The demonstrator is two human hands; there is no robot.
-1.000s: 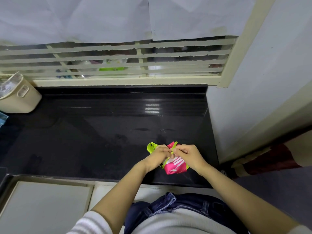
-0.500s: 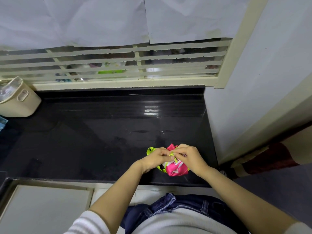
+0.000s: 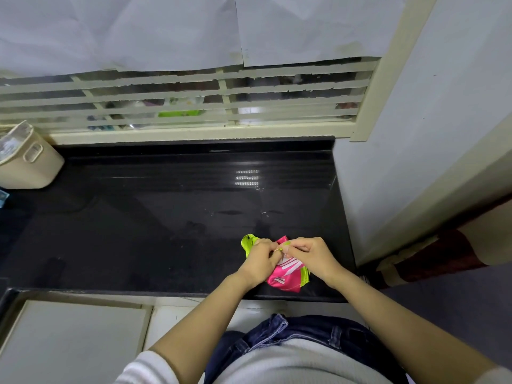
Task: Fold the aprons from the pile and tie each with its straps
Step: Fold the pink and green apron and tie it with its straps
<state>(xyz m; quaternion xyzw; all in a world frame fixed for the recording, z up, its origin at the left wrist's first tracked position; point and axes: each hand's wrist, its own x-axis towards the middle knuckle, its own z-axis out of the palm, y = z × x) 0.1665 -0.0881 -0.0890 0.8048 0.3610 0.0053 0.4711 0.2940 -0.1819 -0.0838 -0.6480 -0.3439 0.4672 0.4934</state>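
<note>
The pink apron (image 3: pixel 285 275) lies folded into a small bundle at the near right of the black counter (image 3: pixel 166 217), close to its front edge. Its lime-green strap (image 3: pixel 248 243) wraps it, with a loop sticking out on the left. The left hand (image 3: pixel 260 261) and right hand (image 3: pixel 310 254) meet on top, fingers curled, each pinching the strap. The cloth looks light, soft and slick, so the bundle may spring open; the strap ends seem the best place to hold it. At far left a beige bin (image 3: pixel 30 167) holds something pale and crinkled, though what it is cannot be told.
</note>
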